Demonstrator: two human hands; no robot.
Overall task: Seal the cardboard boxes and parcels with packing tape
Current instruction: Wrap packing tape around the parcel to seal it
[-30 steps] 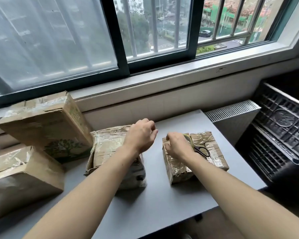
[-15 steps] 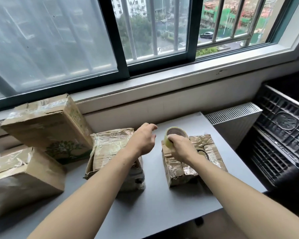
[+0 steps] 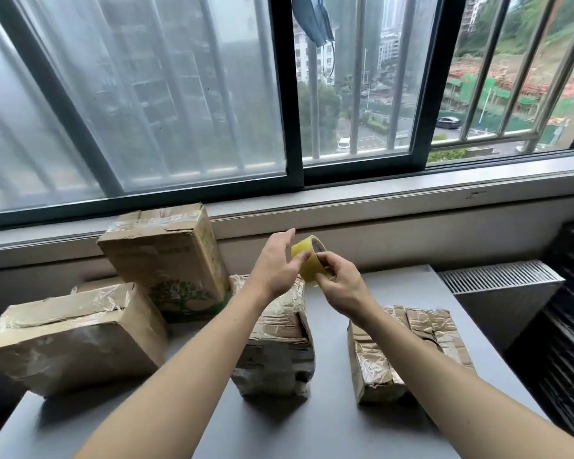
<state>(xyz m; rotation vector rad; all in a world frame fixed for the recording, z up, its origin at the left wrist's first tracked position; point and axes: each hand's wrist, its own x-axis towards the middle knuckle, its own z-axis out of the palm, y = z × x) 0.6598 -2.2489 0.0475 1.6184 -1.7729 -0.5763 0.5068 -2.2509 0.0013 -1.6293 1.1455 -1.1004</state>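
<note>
A yellowish roll of packing tape (image 3: 307, 260) is held up above the grey table (image 3: 312, 429). My right hand (image 3: 340, 286) grips the roll from the right, fingers curled round its edge. My left hand (image 3: 279, 265) touches the roll's outer face with thumb and fingers. Below them stand a taped middle parcel (image 3: 275, 346) and a small taped box (image 3: 375, 366) on the right. A large taped box (image 3: 70, 336) lies at the left, and a box with a green tree print (image 3: 169, 260) leans behind it.
A window sill (image 3: 411, 197) and wall run along the table's far edge. A white radiator (image 3: 501, 289) stands to the right of the table, with a dark grille panel (image 3: 564, 342) beyond it. The scissors are hidden behind my right forearm.
My right hand lifted the tape roll off the small box and raised it. My left hand came over to touch the roll. The view tilted up toward the window.
</note>
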